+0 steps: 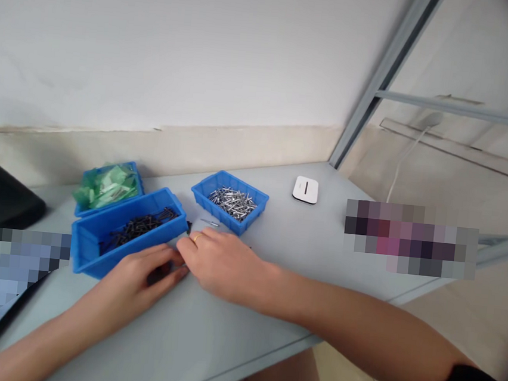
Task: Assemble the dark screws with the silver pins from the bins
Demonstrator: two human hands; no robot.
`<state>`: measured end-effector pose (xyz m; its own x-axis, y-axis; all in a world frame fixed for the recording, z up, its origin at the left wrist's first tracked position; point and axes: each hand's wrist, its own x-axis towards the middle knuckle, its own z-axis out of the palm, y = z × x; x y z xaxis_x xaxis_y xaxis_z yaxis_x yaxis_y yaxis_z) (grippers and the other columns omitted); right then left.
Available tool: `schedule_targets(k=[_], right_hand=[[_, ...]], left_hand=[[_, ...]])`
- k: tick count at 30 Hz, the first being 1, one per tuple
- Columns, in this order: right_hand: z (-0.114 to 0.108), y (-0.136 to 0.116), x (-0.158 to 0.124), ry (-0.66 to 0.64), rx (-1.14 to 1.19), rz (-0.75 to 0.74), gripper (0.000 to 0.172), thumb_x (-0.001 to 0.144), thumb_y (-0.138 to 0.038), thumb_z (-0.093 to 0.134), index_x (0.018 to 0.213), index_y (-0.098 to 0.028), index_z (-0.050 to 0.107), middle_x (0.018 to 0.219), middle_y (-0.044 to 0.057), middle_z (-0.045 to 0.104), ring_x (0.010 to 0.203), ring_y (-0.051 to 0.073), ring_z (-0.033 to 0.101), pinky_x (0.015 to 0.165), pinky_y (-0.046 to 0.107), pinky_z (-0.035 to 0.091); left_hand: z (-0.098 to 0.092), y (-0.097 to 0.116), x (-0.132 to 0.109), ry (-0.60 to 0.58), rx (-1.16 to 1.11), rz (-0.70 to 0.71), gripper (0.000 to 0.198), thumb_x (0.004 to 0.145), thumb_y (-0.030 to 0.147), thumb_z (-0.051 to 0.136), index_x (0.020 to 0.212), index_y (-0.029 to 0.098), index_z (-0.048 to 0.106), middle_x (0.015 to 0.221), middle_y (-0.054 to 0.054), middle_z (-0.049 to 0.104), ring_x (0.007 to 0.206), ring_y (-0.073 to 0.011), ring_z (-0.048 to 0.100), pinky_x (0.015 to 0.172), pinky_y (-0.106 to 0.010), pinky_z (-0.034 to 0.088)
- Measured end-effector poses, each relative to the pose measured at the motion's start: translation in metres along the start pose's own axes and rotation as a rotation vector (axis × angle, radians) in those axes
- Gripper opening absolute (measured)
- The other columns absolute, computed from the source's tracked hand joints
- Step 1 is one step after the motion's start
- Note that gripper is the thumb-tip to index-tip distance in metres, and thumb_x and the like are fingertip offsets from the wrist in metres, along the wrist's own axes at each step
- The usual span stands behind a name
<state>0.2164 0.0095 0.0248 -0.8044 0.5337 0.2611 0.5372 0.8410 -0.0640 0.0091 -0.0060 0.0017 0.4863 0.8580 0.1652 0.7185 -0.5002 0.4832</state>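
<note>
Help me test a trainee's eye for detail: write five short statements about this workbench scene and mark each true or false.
1. The right hand wears a ring. True.
2. The left hand is inside a bin. False: the left hand is outside the bins, close to the right hand.
3. The white square object lies to the right of the silvery pieces. True.
4. The black pieces are in a red bin. False: the black pieces are in a blue bin.
5. The green packets lie farther from the person than the black pieces. True.
</note>
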Motion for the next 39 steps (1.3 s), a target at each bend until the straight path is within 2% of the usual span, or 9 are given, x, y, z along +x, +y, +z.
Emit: schedule_targets(k=[3,9,12,16,24,28,32,39], right_hand=[[-0.003,-0.001,0.000,-0.008,0.010,-0.038,0.015,0.093,-0.003,0.042,0.101,-0.009,0.053,0.096,0.011,0.062,0.088,0.021,0.059,0.075,0.033,0.048],[0.000,0.003,0.001,-0.078,0.019,0.002,0.016,0.093,-0.003,0.042,0.102,-0.011,0.054,0.099,0.010,0.063,0.094,0.022,0.061,0.081,0.035,0.049],[0.004,0.004,-0.001,-0.093,-0.011,0.019,0.017,0.093,-0.003,0.042,0.102,-0.010,0.055,0.098,0.011,0.063,0.097,0.024,0.061,0.079,0.035,0.049],[0.004,0.003,-0.001,-0.113,0.018,0.011,0.017,0.092,-0.001,0.044,0.100,-0.011,0.055,0.094,0.010,0.064,0.091,0.023,0.061,0.074,0.034,0.048],[-0.005,0.002,0.001,0.017,0.053,-0.019,0.016,0.093,-0.003,0.042,0.099,-0.014,0.052,0.091,0.006,0.063,0.083,0.020,0.058,0.070,0.032,0.044],[-0.002,0.006,0.002,0.076,-0.025,0.019,0.016,0.096,-0.007,0.038,0.099,-0.014,0.052,0.090,0.006,0.062,0.086,0.020,0.058,0.071,0.032,0.043],[-0.001,0.007,0.003,0.108,-0.065,-0.027,0.020,0.098,-0.009,0.036,0.097,-0.015,0.054,0.088,0.005,0.062,0.084,0.019,0.058,0.070,0.032,0.041],[-0.004,0.008,0.006,0.281,-0.086,-0.031,0.027,0.103,-0.021,0.036,0.089,-0.016,0.058,0.081,0.003,0.063,0.083,0.016,0.057,0.072,0.027,0.040]], left_hand=[[-0.001,0.001,0.000,-0.002,0.004,-0.054,0.027,0.094,0.041,0.049,0.086,0.022,0.067,0.081,-0.002,0.072,0.073,-0.0211,0.067,0.062,-0.029,0.053],[0.000,-0.001,0.001,0.010,0.070,-0.010,0.028,0.094,0.041,0.048,0.091,0.022,0.069,0.083,-0.003,0.070,0.076,-0.0216,0.068,0.067,-0.029,0.053],[-0.001,-0.002,0.001,-0.007,0.081,-0.015,0.029,0.094,0.041,0.048,0.094,0.021,0.068,0.087,-0.004,0.071,0.079,-0.0219,0.069,0.068,-0.029,0.054],[0.002,-0.006,0.000,0.012,0.093,-0.010,0.029,0.094,0.044,0.048,0.093,0.022,0.067,0.084,-0.003,0.069,0.075,-0.0215,0.068,0.065,-0.029,0.053],[-0.003,-0.002,-0.002,0.064,0.019,-0.013,0.027,0.094,0.041,0.049,0.082,0.022,0.064,0.079,-0.001,0.070,0.071,-0.0191,0.066,0.063,-0.027,0.052],[-0.011,0.006,0.001,0.168,-0.029,-0.060,0.025,0.091,0.043,0.053,0.087,0.024,0.069,0.081,0.000,0.073,0.074,-0.0198,0.068,0.063,-0.026,0.053],[-0.016,0.014,0.000,0.266,-0.080,-0.085,0.021,0.088,0.045,0.059,0.086,0.027,0.070,0.083,0.002,0.074,0.074,-0.0188,0.067,0.063,-0.024,0.054],[-0.019,0.020,-0.002,0.434,-0.156,-0.089,0.013,0.085,0.041,0.065,0.083,0.030,0.071,0.093,0.002,0.074,0.087,-0.0207,0.067,0.081,-0.029,0.056]])
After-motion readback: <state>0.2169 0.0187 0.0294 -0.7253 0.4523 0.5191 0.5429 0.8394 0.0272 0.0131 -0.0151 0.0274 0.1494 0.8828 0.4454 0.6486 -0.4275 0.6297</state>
